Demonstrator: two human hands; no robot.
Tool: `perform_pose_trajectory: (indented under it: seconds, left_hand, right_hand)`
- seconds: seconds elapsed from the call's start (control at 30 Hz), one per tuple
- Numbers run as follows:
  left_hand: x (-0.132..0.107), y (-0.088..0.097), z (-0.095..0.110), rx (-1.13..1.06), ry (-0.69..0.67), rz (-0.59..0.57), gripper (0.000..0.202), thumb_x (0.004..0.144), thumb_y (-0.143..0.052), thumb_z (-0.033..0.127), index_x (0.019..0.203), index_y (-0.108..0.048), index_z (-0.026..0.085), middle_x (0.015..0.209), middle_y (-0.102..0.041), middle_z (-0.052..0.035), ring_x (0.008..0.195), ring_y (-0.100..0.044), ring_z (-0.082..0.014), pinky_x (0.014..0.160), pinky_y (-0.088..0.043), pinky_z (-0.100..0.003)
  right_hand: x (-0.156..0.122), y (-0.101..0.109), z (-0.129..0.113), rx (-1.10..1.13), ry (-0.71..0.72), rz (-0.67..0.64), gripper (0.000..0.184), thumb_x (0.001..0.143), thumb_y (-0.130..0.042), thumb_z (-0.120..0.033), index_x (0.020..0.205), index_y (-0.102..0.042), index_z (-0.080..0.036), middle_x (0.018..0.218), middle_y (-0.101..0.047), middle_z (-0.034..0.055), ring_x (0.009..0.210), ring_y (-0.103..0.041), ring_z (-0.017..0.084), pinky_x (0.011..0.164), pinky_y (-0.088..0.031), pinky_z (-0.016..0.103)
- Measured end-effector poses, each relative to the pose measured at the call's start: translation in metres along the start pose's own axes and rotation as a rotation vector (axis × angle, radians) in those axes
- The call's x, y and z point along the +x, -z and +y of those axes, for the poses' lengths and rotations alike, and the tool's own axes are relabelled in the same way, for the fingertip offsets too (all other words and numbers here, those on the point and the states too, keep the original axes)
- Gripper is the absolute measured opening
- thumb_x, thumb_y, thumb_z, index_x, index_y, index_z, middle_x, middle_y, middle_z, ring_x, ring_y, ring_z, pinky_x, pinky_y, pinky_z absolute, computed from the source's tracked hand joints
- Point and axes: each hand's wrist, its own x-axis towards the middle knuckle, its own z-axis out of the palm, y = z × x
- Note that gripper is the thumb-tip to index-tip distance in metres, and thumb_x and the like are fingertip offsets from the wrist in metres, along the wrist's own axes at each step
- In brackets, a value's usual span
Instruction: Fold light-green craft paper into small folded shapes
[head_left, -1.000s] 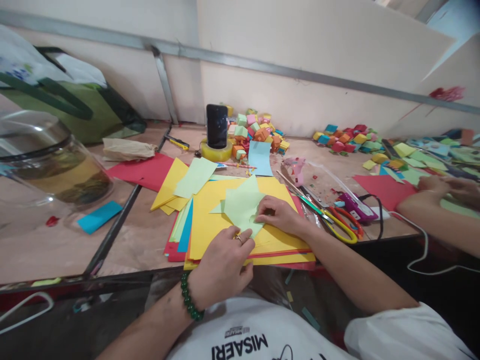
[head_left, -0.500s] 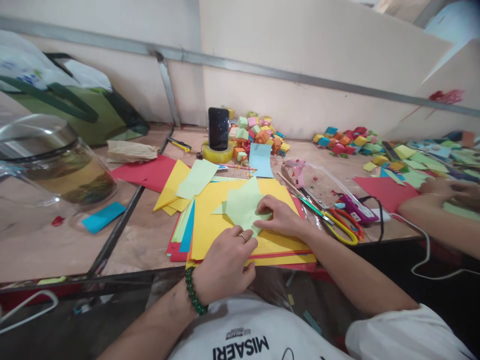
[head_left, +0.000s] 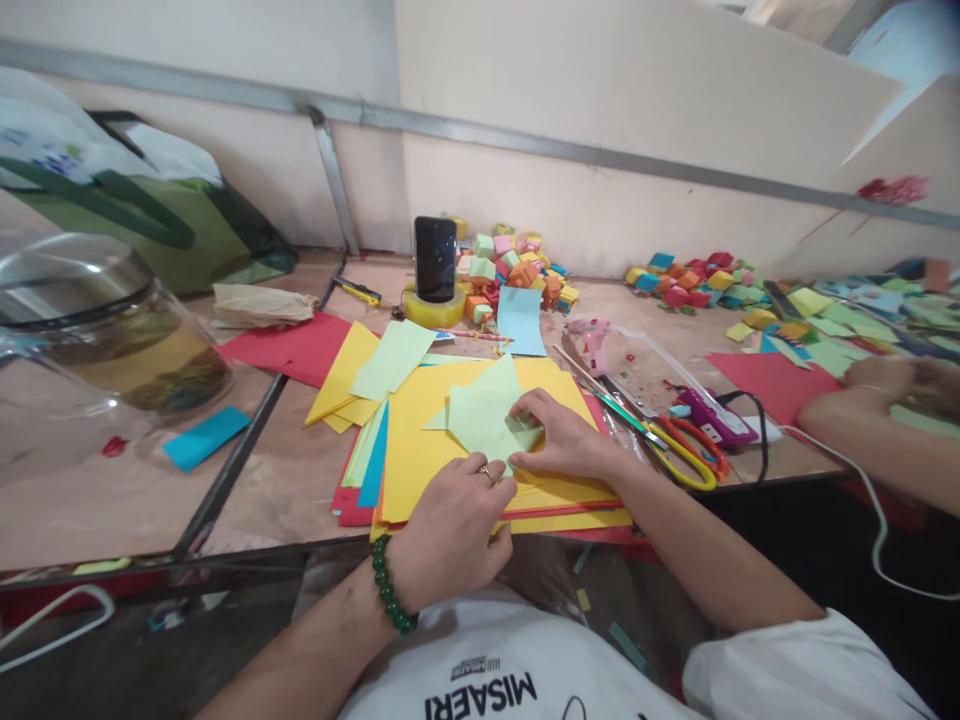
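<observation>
green paper, jar of perhaps tea

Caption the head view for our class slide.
Left hand and right hand at pale green paper on a coloured paper stack.

Left near: we could slide a hand over the bare tabletop between the blue strip and the paper stack.
Left: the tall glass jar blocks us.
Far middle: an upright phone and a cube heap bar our reach.
Far gap: right of that heap, we have room to the wall.
Right: scissors obstruct us; farther right, a co-worker's arm.
</observation>
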Motion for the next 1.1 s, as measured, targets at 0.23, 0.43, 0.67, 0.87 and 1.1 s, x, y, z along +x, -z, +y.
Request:
perform_pose_trajectory:
  seconds: [0.23, 0.43, 0.67, 0.87, 1.1]
  left_hand:
    - [0.000, 0.000, 0.000, 0.002, 0.012, -0.016, 0.012, 0.075, -0.051, 0.016, 0.084, -0.059, 0.016, 0.095, -0.064, -0.0095, 0.091, -0.055, -0.0254, 0.082, -0.050, -0.040]
    - [0.005, -0.009, 0.000, 0.007, -0.011, 0.036, 0.041, 0.081, -0.055, 0.030, 0.116, -0.056, 0.010, 0.099, -0.063, -0.0113, 0.092, -0.054, -0.0271, 0.082, -0.050, -0.043]
    - [0.006, -0.010, 0.002, 0.008, 0.008, 0.028, 0.040, 0.081, -0.060, 0.036, 0.111, -0.060, 0.009, 0.101, -0.063, -0.0131, 0.094, -0.054, -0.0284, 0.082, -0.050, -0.044]
    - [0.006, -0.011, 0.000, 0.010, 0.004, 0.037, 0.039, 0.082, -0.060, 0.036, 0.110, -0.060, 0.010, 0.101, -0.063, -0.0130, 0.094, -0.053, -0.0283, 0.083, -0.050, -0.044]
    - [0.003, -0.017, -0.001, 0.029, -0.006, 0.061, 0.052, 0.081, -0.063, 0.042, 0.121, -0.055, 0.008, 0.107, -0.063, -0.0141, 0.098, -0.053, -0.0288, 0.086, -0.049, -0.044]
  right_hand:
    - [-0.001, 0.005, 0.001, -0.047, -0.013, 0.012, 0.042, 0.067, -0.073, -0.033, 0.100, -0.053, -0.019, 0.104, -0.054, 0.0062, 0.099, -0.055, 0.022, 0.089, -0.046, 0.038]
    - [0.000, 0.007, 0.007, -0.002, 0.012, -0.002, 0.041, 0.068, -0.074, -0.032, 0.100, -0.053, -0.020, 0.104, -0.054, 0.0057, 0.097, -0.055, 0.021, 0.087, -0.047, 0.037]
    - [-0.002, 0.008, 0.022, 0.162, 0.047, -0.029, 0.036, 0.075, -0.067, -0.025, 0.107, -0.052, -0.020, 0.110, -0.054, 0.0061, 0.100, -0.056, 0.018, 0.092, -0.048, 0.036]
    - [-0.003, 0.004, 0.042, 0.214, 0.033, 0.045, 0.031, 0.079, -0.053, -0.016, 0.109, -0.052, -0.022, 0.108, -0.056, 0.0048, 0.092, -0.059, 0.015, 0.087, -0.051, 0.033]
    - [-0.003, 0.009, 0.017, 0.092, -0.061, -0.003, 0.054, 0.076, -0.067, -0.043, 0.122, -0.050, -0.021, 0.120, -0.055, 0.0094, 0.104, -0.057, 0.022, 0.094, -0.047, 0.040]
